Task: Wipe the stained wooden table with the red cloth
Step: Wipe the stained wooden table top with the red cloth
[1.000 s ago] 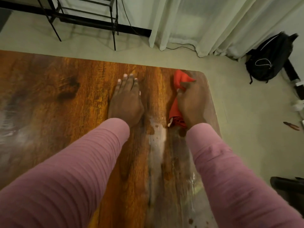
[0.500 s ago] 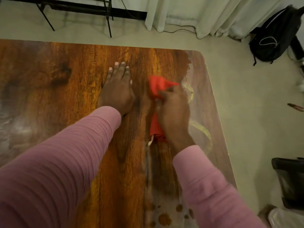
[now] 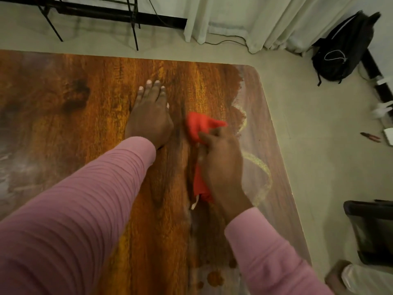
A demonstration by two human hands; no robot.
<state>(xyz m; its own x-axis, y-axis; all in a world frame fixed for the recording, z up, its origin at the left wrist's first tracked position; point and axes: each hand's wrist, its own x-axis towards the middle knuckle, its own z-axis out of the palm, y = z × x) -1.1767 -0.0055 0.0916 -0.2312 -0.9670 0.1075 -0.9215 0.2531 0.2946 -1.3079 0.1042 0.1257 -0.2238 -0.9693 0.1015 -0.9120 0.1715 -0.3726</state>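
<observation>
The right hand [image 3: 221, 165] and the red cloth [image 3: 202, 124] it grips have swept toward 9 o'clock across the table [image 3: 63, 103]. A second ago they were at the far right corner, well apart from the left hand [image 3: 148, 120]. Now the bunched front of the cloth lies just beside that hand, at about its 4 o'clock. Over the last half second the cloth has closed in only slightly more. Where the cloth was, at 3 o'clock of the right hand, curved yellowish streaks [image 3: 263, 173] now show on the dull strip of wood. The view has also shifted, bringing brown spots [image 3: 214, 278] at the near edge into sight.
</observation>
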